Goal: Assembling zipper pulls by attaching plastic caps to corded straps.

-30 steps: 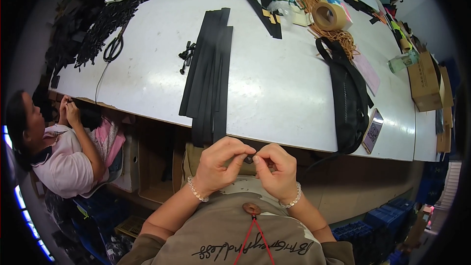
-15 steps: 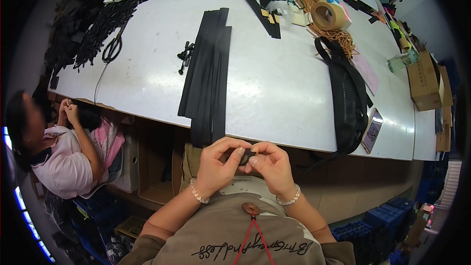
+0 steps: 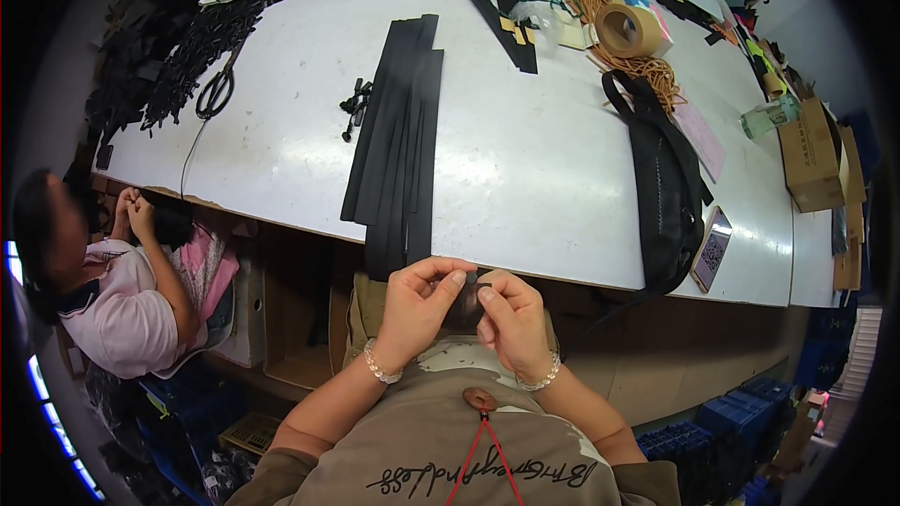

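In front of my body, just below the table's near edge, my left hand (image 3: 419,307) pinches a small dark piece (image 3: 472,278) between thumb and forefinger. Beside it, my right hand (image 3: 517,320) is closed in a pinch at the piece's right side. Fingers cover much of the piece, and its kind cannot be made out. Ahead of my left hand, a stack of long flat black strips (image 3: 398,131) lies lengthwise, ends reaching the edge. A little cluster of small black parts (image 3: 354,111) sits left of the strips.
A black bag (image 3: 664,197) and a phone (image 3: 712,248) lie to the right on the white table (image 3: 534,169). Scissors (image 3: 216,94) rest at left. Tan cord (image 3: 661,75), a tape roll (image 3: 628,30) and a cardboard box (image 3: 811,155) stand farther off. Another person (image 3: 131,319) sits at left.
My hands have drawn slightly apart, uncovering more of the dark piece. The right hand has shifted a little left and down. The strips, bag and phone stay put.
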### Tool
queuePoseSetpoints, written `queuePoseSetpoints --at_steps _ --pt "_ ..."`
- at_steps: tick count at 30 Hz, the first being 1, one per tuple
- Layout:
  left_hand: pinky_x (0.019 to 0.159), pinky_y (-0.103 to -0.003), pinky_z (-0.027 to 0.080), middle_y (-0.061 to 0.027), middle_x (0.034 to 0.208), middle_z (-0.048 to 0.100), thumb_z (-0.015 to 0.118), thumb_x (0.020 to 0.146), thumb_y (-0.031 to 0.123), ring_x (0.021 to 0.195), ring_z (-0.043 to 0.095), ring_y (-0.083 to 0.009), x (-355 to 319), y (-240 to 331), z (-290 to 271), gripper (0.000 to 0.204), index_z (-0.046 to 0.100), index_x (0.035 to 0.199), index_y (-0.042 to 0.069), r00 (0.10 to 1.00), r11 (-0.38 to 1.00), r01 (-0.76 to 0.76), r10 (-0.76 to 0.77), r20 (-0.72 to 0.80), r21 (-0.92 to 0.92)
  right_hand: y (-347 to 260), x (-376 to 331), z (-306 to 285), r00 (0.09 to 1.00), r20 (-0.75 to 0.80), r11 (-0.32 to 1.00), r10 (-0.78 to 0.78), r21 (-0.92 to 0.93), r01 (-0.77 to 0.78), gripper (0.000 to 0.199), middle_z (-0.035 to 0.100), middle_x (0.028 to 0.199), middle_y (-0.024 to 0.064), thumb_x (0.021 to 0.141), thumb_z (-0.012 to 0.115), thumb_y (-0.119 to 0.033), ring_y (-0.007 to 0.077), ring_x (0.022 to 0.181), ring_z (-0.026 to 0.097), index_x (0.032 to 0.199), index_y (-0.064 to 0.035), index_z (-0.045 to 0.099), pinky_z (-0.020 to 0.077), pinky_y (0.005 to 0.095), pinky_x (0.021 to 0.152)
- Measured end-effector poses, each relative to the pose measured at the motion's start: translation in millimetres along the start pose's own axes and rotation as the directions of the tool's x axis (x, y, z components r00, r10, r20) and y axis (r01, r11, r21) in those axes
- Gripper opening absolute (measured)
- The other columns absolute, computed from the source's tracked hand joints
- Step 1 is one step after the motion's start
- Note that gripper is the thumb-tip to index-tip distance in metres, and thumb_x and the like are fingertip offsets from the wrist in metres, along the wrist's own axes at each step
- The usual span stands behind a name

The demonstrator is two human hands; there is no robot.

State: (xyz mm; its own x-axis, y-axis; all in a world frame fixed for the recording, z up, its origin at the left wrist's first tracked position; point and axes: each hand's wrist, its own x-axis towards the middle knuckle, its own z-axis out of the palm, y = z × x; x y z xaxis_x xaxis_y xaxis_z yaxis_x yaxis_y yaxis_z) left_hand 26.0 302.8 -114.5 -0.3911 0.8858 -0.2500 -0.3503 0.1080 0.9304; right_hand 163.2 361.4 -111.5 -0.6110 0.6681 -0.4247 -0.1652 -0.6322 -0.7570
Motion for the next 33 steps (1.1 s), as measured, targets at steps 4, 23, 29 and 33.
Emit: queuePoseSetpoints --at_steps 4,23,29,33 --pt "0.065 -0.017 0.045 0.0000 0.088 0.065 0.058 0.091 0.004 0.075 0.054 -0.0016 0 -1 -2 0.014 0.066 0.100 -0.003 1.000 1.000 0.018 -0.018 0.013 -0.019 -4 2 -2 0.995 0.024 0.986 -0.099 -0.132 0.101 0.009 0.054 0.083 0.0002 0.092 0.054 -0.005 0.0031 0.049 0.045 0.084 -0.0010 0.055 0.0358 0.0181 0.041" --pt "0.068 -0.018 0.044 -0.0007 0.091 0.065 0.057 0.091 0.002 0.078 0.054 -0.0031 -6 6 3 0.010 0.065 0.096 -0.001 0.997 0.992 -0.067 0.062 0.045 0.108 -17 8 -10 0.927 0.243 0.807 -0.287 -0.459 0.371 0.011 0.051 0.082 0.0016 0.085 0.058 0.003 0.0036 0.067 0.043 0.076 0.0012 0.052 0.0364 0.0185 0.055" --pt "0.069 -0.019 0.045 -0.0032 0.091 0.063 0.057 0.090 -0.001 0.081 0.056 -0.0055 -6 10 0 0.010 0.065 0.094 -0.001 0.977 0.930 -0.208 0.184 0.104 0.303 -21 7 -11 0.903 0.283 0.708 -0.324 -0.561 0.430 0.012 0.050 0.080 0.0025 0.084 0.059 0.001 0.0048 0.062 0.041 0.075 0.0009 0.051 0.0339 0.0198 0.051" --pt "0.070 -0.020 0.046 -0.0044 0.090 0.063 0.057 0.089 -0.001 0.082 0.057 -0.0067 -6 15 1 0.010 0.065 0.094 -0.001 0.976 0.926 -0.211 0.184 0.113 0.314 -18 9 -15 0.880 0.314 0.697 -0.356 -0.538 0.474 0.007 0.053 0.084 0.0031 0.086 0.059 0.000 0.0048 0.061 0.042 0.080 0.0012 0.056 0.0341 0.0188 0.051"
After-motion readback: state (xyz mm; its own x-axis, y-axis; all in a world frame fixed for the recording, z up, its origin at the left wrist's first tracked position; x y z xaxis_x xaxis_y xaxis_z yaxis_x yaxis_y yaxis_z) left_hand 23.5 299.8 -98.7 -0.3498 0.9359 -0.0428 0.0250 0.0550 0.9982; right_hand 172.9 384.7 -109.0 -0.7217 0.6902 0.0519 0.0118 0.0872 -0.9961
